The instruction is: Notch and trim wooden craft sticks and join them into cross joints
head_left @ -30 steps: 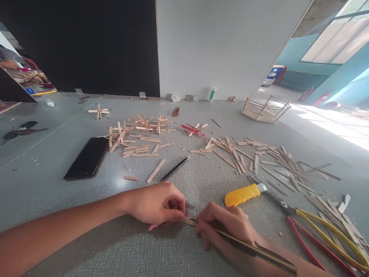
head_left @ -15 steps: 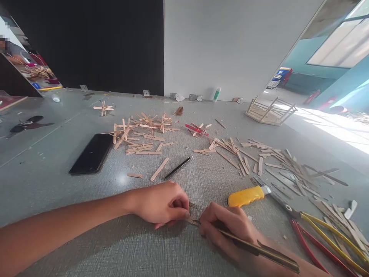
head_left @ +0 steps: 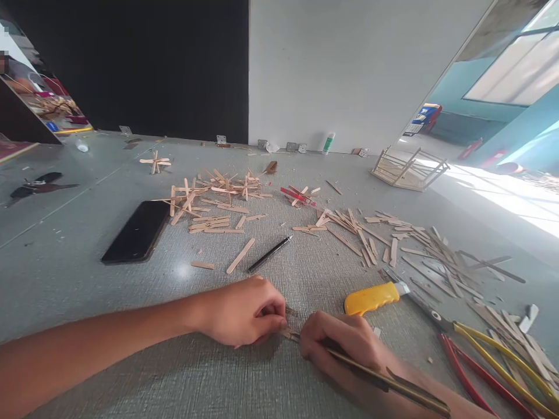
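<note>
My left hand (head_left: 247,311) rests on the table, its fingers pinching a short piece of wooden stick (head_left: 288,334) whose end sticks out toward the right. My right hand (head_left: 336,343) is closed around a slim brass-coloured craft knife (head_left: 395,382), held like a pen. The knife's tip meets the stick just beyond my left fingertips; most of the blade end is hidden by my fingers. Behind my right hand lies a yellow-handled cutter (head_left: 371,298). A black pen (head_left: 271,254) and a loose popsicle stick (head_left: 241,256) lie beyond my left hand.
Pliers with red and yellow handles (head_left: 493,361) lie at right, near scattered stick pieces (head_left: 437,256). A phone (head_left: 137,233) is at left, beside small stick assemblies (head_left: 187,201). Farther back stand a stick frame (head_left: 410,171) and a glue tube (head_left: 328,143). A person (head_left: 20,75) sits far left.
The knife and my right hand have shifted very slightly left and down. My left hand keeps its pinch on the stick, almost unmoved.
</note>
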Available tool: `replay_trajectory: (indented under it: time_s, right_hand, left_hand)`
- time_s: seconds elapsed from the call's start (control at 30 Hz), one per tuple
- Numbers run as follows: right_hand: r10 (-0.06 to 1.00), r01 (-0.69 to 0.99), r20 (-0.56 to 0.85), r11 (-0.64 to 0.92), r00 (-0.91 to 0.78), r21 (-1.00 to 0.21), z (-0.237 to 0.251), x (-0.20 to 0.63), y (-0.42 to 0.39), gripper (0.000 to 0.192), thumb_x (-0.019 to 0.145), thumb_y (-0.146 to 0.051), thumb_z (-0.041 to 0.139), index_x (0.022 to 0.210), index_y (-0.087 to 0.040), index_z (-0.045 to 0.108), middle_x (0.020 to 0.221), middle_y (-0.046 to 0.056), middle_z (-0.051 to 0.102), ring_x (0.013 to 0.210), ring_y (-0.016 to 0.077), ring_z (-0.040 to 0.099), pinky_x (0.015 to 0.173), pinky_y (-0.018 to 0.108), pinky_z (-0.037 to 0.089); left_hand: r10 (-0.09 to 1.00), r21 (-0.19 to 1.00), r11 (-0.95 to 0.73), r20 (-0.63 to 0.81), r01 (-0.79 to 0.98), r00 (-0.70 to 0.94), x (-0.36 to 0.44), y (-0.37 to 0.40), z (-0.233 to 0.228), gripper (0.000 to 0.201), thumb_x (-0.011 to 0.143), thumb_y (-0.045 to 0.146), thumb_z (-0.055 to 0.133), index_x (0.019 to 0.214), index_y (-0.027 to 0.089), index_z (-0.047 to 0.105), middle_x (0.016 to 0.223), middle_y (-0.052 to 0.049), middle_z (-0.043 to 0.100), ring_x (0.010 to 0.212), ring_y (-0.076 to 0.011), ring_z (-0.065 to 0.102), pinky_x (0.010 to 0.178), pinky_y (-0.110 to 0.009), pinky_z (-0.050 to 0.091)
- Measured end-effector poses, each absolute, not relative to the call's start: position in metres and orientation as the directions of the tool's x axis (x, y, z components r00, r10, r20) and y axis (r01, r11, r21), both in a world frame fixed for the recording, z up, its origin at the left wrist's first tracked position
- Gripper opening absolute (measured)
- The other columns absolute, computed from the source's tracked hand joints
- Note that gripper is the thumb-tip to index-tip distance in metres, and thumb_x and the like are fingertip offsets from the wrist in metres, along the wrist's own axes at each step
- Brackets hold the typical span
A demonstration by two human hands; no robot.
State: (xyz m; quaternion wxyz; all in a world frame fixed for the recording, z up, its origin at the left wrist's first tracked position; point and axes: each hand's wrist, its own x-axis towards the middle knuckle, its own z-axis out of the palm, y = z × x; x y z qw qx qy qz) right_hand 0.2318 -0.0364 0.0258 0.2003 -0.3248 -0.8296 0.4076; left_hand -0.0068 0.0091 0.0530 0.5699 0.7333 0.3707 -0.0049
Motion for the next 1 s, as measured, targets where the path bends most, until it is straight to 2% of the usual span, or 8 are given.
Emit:
replay_trajectory:
  time_s: [0.17,0.6,0.83,1.0]
  right_hand:
    - [0.707,0.392,0.074,0.473,-0.703,-0.789,0.031,0.229,-0.036,0.022,0.099,-0.015,0.040,0.079,-0.021,0.047,0.063,-0.008,0.042,0.052,0.0079,0.036,0.049,0.020,0.030]
    - [0.691,0.370,0.141,0.535,-0.708,-0.760,0.020,0.227,-0.037,0.025,0.101,-0.016,0.042,0.078,-0.024,0.039,0.066,-0.008,0.038,0.052,0.0092,0.031,0.050,0.022,0.027]
    - [0.699,0.413,0.084,0.510,-0.710,-0.754,0.026,0.223,-0.037,0.026,0.102,-0.016,0.038,0.078,-0.024,0.037,0.068,-0.007,0.037,0.055,0.0100,0.031,0.053,0.024,0.027]
    - [0.715,0.434,0.073,0.498,-0.695,-0.750,0.028,0.222,-0.037,0.025,0.103,-0.022,0.042,0.077,-0.024,0.040,0.068,-0.006,0.039,0.055,0.0105,0.032,0.052,0.025,0.028]
  left_hand:
    - [0.573,0.831,-0.078,-0.414,0.550,0.707,-0.004,0.006,0.055,0.030,0.096,0.016,0.053,0.066,0.019,0.051,0.052,0.006,0.051,0.039,-0.0063,0.048,0.041,-0.015,0.033]
    - [0.589,0.843,-0.044,-0.411,0.536,0.696,-0.006,0.002,0.042,0.028,0.099,0.022,0.051,0.072,0.019,0.053,0.052,0.007,0.053,0.036,-0.0066,0.048,0.036,-0.013,0.036]
    - [0.585,0.848,-0.012,-0.423,0.529,0.692,-0.006,0.002,0.043,0.026,0.098,0.023,0.053,0.072,0.020,0.053,0.052,0.007,0.052,0.036,-0.0074,0.047,0.035,-0.015,0.035]
    - [0.585,0.849,0.003,-0.430,0.529,0.688,-0.005,0.002,0.044,0.024,0.097,0.024,0.054,0.074,0.020,0.055,0.051,0.008,0.051,0.034,-0.0077,0.046,0.035,-0.016,0.034]
